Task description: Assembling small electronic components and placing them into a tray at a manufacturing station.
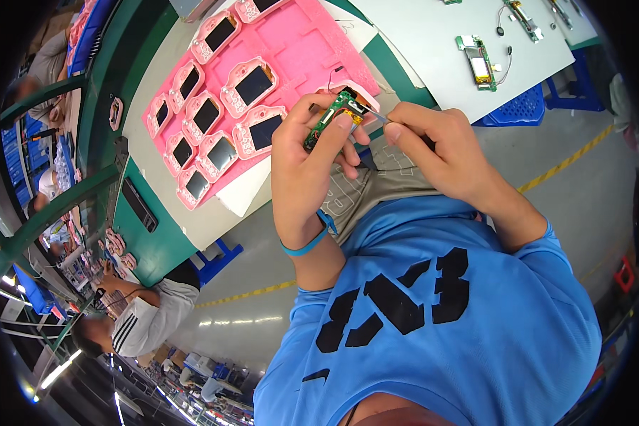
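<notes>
My left hand (311, 145) is closed around a small green circuit board (325, 122) with a yellow-edged part on it and a thin black wire rising from its top. In my right hand (437, 148) a slim metal-tipped tool (378, 116) is pinched between thumb and forefinger. Its tip meets the upper right end of the board; the exact kind of tool is hard to tell, as the fingers cover its handle. Just beyond my hands lies a pink foam tray (319, 51) bearing several pink device shells with dark screens, one pink shell (250, 85) near my left hand.
On a white table (433, 28) at the far right lie several more boards, including a green circuit board (478, 64) with wires. A blue stool (515, 110) stands beneath it. At left are a black bar-shaped object (140, 204) on a green surface and a seated co-worker (160, 312).
</notes>
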Available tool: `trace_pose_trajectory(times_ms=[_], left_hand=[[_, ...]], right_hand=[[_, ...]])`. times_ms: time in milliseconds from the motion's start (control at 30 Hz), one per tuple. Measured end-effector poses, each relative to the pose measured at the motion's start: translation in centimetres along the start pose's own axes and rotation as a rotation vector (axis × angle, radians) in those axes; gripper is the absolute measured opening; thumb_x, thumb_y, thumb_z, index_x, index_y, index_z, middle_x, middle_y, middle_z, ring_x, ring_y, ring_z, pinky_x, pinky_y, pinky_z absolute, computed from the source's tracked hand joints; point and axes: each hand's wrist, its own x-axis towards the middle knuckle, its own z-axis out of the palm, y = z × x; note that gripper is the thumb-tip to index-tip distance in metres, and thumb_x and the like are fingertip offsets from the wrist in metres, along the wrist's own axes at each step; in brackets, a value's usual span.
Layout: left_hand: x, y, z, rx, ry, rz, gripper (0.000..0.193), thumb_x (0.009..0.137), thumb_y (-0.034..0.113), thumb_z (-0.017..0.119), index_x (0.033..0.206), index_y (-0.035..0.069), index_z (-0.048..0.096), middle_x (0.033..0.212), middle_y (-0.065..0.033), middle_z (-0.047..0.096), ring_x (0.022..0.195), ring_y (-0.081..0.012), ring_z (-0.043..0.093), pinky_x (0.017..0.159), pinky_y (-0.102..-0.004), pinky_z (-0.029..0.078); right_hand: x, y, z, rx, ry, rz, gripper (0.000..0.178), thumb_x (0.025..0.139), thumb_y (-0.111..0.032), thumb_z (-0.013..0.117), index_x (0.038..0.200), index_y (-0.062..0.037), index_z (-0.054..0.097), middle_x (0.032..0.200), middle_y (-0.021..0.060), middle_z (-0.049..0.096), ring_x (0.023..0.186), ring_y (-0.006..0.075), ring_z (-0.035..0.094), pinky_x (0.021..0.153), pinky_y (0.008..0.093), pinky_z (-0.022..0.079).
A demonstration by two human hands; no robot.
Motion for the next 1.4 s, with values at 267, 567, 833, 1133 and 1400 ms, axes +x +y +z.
trace_pose_trajectory(times_ms=[267, 567, 833, 1133, 1400], left_hand=[[-0.1, -0.3, -0.1, -0.038, -0.038, 0.012, 0.022, 0.104, 0.006, 0.066, 0.124, -0.002, 0.064, 0.087, -0.0146, 0.076, 0.059, -0.0121, 0.062, 0.050, -0.0223, 0.051], [-0.2, -0.4, 0.8, 0.094, 0.059, 0.031, 0.020, 0.102, 0.012, 0.071, 0.117, -0.001, 0.066, 0.078, -0.0108, 0.075, 0.056, -0.0110, 0.060, 0.048, -0.0201, 0.047], [1.5, 0.5, 2.5, 0.259, 0.132, 0.107, 0.025, 0.101, 0.019, 0.075, 0.115, -0.002, 0.070, 0.077, -0.0096, 0.075, 0.056, -0.0111, 0.062, 0.047, -0.0200, 0.045], [3.0, 3.2, 1.1, 0.184, -0.073, 0.054, 0.057, 0.112, 0.048, 0.058, 0.127, -0.006, 0.069, 0.082, -0.0134, 0.076, 0.059, -0.0158, 0.067, 0.050, -0.0229, 0.050], [0.3, 2.8, 0.5, 0.199, -0.073, 0.015, 0.086, 0.114, 0.070, 0.034, 0.162, 0.000, 0.049, 0.107, -0.0265, 0.075, 0.071, -0.0267, 0.075, 0.059, -0.0292, 0.061]], right_hand=[[-0.2, 0.2, 0.0, -0.055, 0.018, -0.023, 0.017, 0.105, -0.016, 0.064, 0.091, -0.0065, 0.068, 0.066, 0.0061, 0.059, 0.052, 0.0229, 0.044, 0.054, 0.0358, 0.036], [-0.4, 0.1, 0.0, -0.097, -0.006, -0.056, 0.015, 0.103, -0.016, 0.065, 0.092, -0.0063, 0.069, 0.067, 0.0064, 0.060, 0.052, 0.0236, 0.046, 0.054, 0.0367, 0.038], [0.1, 0.0, -1.1, -0.164, -0.013, -0.078, 0.010, 0.103, -0.011, 0.067, 0.096, -0.0039, 0.069, 0.063, 0.0004, 0.052, 0.055, 0.0129, 0.040, 0.054, 0.0299, 0.031], [2.0, -1.9, -6.0, -0.298, 0.100, -0.105, 0.019, 0.095, -0.003, 0.073, 0.113, -0.0065, 0.078, 0.076, 0.0017, 0.063, 0.059, 0.0127, 0.047, 0.056, 0.0291, 0.035], [7.3, 0.8, -3.6, -0.506, -0.077, -0.599, 0.042, 0.084, -0.004, 0.084, 0.126, -0.0079, 0.079, 0.086, 0.0025, 0.070, 0.067, 0.0128, 0.052, 0.061, 0.0281, 0.044]])
